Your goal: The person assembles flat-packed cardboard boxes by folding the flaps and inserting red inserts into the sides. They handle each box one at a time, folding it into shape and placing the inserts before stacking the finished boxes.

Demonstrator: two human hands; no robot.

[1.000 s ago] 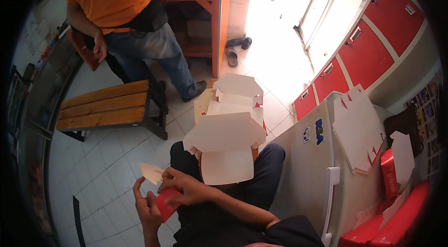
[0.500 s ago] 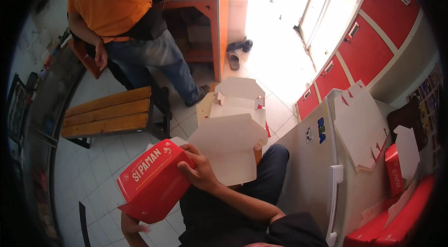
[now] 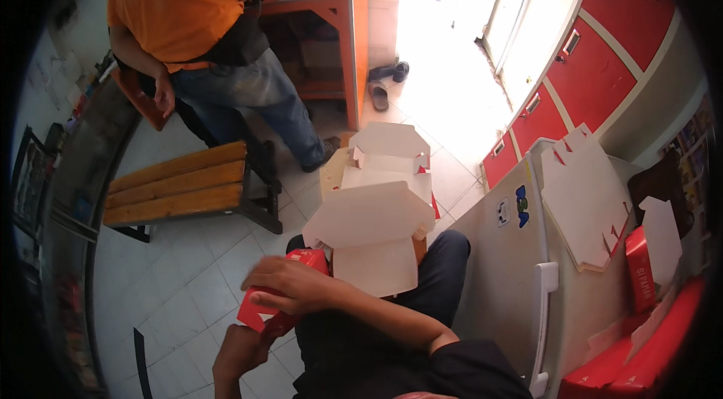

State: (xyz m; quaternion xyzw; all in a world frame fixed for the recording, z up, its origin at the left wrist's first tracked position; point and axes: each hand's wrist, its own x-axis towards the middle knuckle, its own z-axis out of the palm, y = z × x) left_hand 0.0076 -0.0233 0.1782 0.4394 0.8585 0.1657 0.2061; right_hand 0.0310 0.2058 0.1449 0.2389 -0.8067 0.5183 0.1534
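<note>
A red cardboard food box [image 3: 257, 314] is above my lap on the left, turned so that a narrow end and its flap face up. My right hand [image 3: 292, 286] lies across the box, fingers over its top and thumb along the near side, gripping it. Below, my left hand [image 3: 239, 350] holds the box's near end, its fingers partly hidden under the box. Just right of the box, an unfolded box [image 3: 375, 267] shows its white inside by my knees. Behind it stands another opened white-sided box [image 3: 388, 137].
A slatted wooden bench [image 3: 177, 186] stands left. Beyond it is a person in an orange shirt [image 3: 177, 3] beside an orange cabinet [image 3: 350, 60]. A fridge [image 3: 501, 271] at right carries flattened boxes [image 3: 587, 203] and red boxes [image 3: 640, 267]. Red lockers [image 3: 591, 64] stand beyond.
The red box has moved toward my lap and turned, its broad printed side no longer showing. My right hand has shifted from its far edge to across its top; my left hand shows more.
</note>
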